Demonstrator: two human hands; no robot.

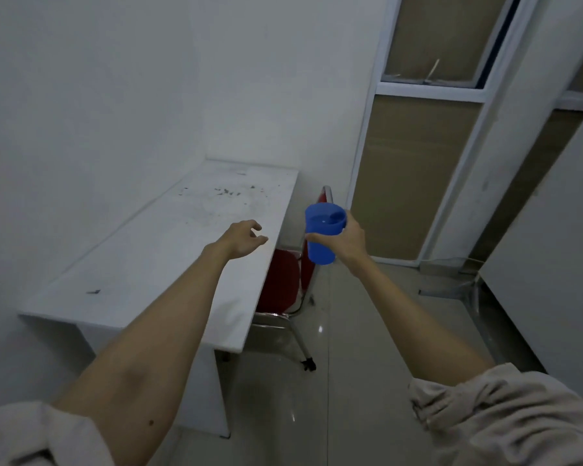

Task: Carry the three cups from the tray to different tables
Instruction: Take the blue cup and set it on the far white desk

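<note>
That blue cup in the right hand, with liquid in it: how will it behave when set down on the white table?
The blue cup looks like thin plastic, so probably light and slightly squeezable. Liquid shows inside, so tilting may spill it. Tall and tapering toward its base, it could tip if nudged on the white table.

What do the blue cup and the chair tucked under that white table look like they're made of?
The blue cup in the right hand looks like plastic: one even, saturated colour, thin rim, dull sheen. The chair seems to have a red padded seat and back, vinyl or fabric, I cannot tell which, on shiny metal tube legs. The white table looks like smooth laminated board, scuffed with dark marks.
</note>
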